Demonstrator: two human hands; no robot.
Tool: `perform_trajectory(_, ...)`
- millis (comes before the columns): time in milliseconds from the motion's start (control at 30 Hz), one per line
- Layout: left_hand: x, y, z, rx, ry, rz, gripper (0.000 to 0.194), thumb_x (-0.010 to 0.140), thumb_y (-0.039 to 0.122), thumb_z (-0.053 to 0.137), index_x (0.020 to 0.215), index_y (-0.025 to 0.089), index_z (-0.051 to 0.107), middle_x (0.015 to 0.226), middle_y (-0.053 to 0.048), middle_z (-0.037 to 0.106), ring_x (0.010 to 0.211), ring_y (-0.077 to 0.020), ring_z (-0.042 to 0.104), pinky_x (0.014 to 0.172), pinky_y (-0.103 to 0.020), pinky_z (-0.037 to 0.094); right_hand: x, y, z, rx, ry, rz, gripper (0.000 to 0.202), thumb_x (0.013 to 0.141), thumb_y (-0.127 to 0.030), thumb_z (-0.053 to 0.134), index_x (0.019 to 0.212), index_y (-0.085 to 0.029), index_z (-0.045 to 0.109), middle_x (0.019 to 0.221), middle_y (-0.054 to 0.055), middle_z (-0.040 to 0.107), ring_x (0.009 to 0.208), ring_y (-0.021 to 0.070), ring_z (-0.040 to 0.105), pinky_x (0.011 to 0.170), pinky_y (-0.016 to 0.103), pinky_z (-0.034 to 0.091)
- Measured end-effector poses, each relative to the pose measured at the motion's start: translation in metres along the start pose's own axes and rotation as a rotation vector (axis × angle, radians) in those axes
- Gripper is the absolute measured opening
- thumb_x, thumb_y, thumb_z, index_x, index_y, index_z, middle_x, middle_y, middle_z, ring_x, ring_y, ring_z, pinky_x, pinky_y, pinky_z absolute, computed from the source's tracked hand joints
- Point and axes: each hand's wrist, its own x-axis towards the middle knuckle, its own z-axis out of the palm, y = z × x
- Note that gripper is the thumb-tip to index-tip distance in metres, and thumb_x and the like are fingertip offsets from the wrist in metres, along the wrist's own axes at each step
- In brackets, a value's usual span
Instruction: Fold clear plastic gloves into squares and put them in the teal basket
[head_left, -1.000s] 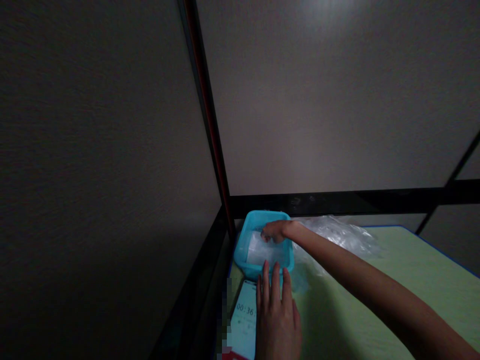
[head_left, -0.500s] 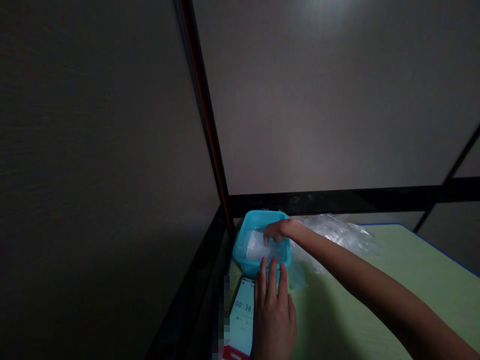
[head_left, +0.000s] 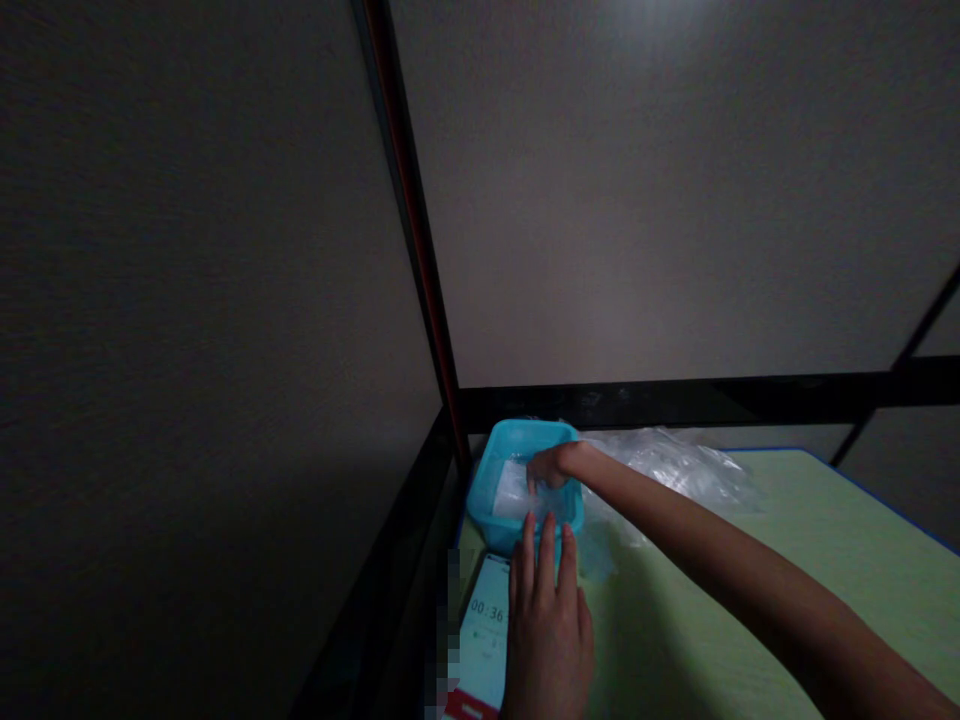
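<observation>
A person's two bare hands work at a light-blue plastic basket (head_left: 525, 436) on the far left corner of a green table (head_left: 787, 570), near a grey wall (head_left: 637, 220). The right hand (head_left: 551, 468) reaches in from the right, fingers bent downward over a white sheet (head_left: 510, 492) on the basket's floor; whether they pinch anything cannot be told. The left hand (head_left: 547, 620) lies palm down in front, holding nothing visible, its fingers slightly spread and their tips at the basket's near wall, seemingly touching it.

The step in hand looks like handling what is inside the basket while the left hand steadies it; the next move seems to call for a sure fingertip grip on the sheet or its clear covering. The basket stands upright, its mouth facing up. Its long axis is hard to judge at this slant, and the sheet's is partly hidden by the right hand. Left of the left hand, a phone (head_left: 481, 635) points lengthwise toward the basket. Crumpled clear plastic (head_left: 682, 470) spreads right of the basket.
</observation>
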Motion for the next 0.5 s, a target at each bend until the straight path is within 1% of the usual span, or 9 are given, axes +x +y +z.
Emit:
perform_trajectory(100,0.000,0.000,0.000,0.011,0.002,-0.004,0.058,0.075,0.005,0.038,0.133,0.011,0.034,0.140,-0.014,0.031,0.131,-0.0317,0.019,0.094,-0.051,0.040,-0.005,0.004,-0.009,-0.024,-0.182,-0.007,0.030,0.086,-0.031,0.051,0.112,-0.016,0.051,0.112,0.007,0.054,0.094,0.0201,0.056,0.077,0.039,0.048)
perform_trajectory(133,0.000,0.000,0.000,0.014,0.000,-0.003,0.058,0.075,0.005,0.038,0.133,0.011,0.034,0.141,-0.014,0.031,0.131,-0.0315,0.020,0.094,-0.051,0.040,-0.006,0.004,-0.012,-0.032,-0.212,-0.014,0.029,0.086,-0.031,0.051,0.112,-0.016,0.051,0.112,0.007,0.054,0.094,0.0197,0.056,0.077,0.039,0.048)
perform_trajectory(200,0.000,0.000,-0.001,0.014,-0.005,-0.003,0.058,0.075,0.005,0.038,0.133,0.012,0.033,0.141,-0.014,0.030,0.131,-0.0311,0.020,0.095,-0.051,0.039,-0.008,0.004,-0.019,-0.046,-0.232,-0.036,0.028,0.086,-0.030,0.050,0.111,-0.017,0.052,0.113,0.007,0.054,0.094,0.0192,0.056,0.078,0.038,0.048)
perform_trajectory(267,0.000,0.001,-0.003,0.014,-0.005,-0.005,0.058,0.075,0.004,0.038,0.133,0.012,0.034,0.141,-0.013,0.031,0.131,-0.0306,0.021,0.095,-0.051,0.039,-0.009,0.002,-0.026,-0.059,-0.214,-0.064,0.029,0.086,-0.031,0.051,0.112,-0.016,0.051,0.112,0.007,0.053,0.093,0.0193,0.056,0.077,0.038,0.048)
perform_trajectory(333,0.001,0.002,-0.004,0.014,-0.005,-0.017,0.057,0.076,0.005,0.037,0.132,0.013,0.035,0.140,-0.012,0.032,0.130,-0.0302,0.023,0.095,-0.052,0.038,-0.012,0.001,-0.033,-0.073,-0.166,-0.094,0.030,0.086,-0.031,0.051,0.111,-0.016,0.051,0.112,0.007,0.054,0.094,0.0194,0.056,0.078,0.040,0.048)
perform_trajectory(367,0.001,0.002,-0.005,0.011,-0.005,-0.022,0.056,0.077,0.006,0.037,0.132,0.013,0.035,0.140,-0.011,0.032,0.130,-0.0300,0.024,0.096,-0.052,0.038,-0.014,0.001,-0.036,-0.080,-0.133,-0.107,0.027,0.086,-0.028,0.051,0.110,-0.016,0.053,0.112,0.007,0.054,0.096,0.0196,0.056,0.080,0.039,0.047)
perform_trajectory(433,0.002,0.003,-0.006,0.004,-0.003,-0.036,0.054,0.078,0.009,0.037,0.132,0.015,0.036,0.140,-0.010,0.033,0.129,-0.0297,0.026,0.096,-0.053,0.036,-0.022,0.002,-0.042,-0.094,-0.060,-0.123,0.023,0.086,-0.017,0.048,0.108,-0.016,0.057,0.113,0.007,0.057,0.101,0.0198,0.055,0.086,0.036,0.044)
perform_trajectory(500,0.002,0.003,-0.006,0.005,0.000,-0.045,0.054,0.078,0.009,0.038,0.132,0.015,0.036,0.140,-0.010,0.033,0.129,-0.0294,0.026,0.097,-0.053,0.035,-0.034,0.006,-0.049,-0.106,0.013,-0.126,0.031,0.084,-0.006,0.044,0.107,-0.017,0.060,0.113,0.007,0.060,0.106,0.0200,0.054,0.089,0.031,0.041)
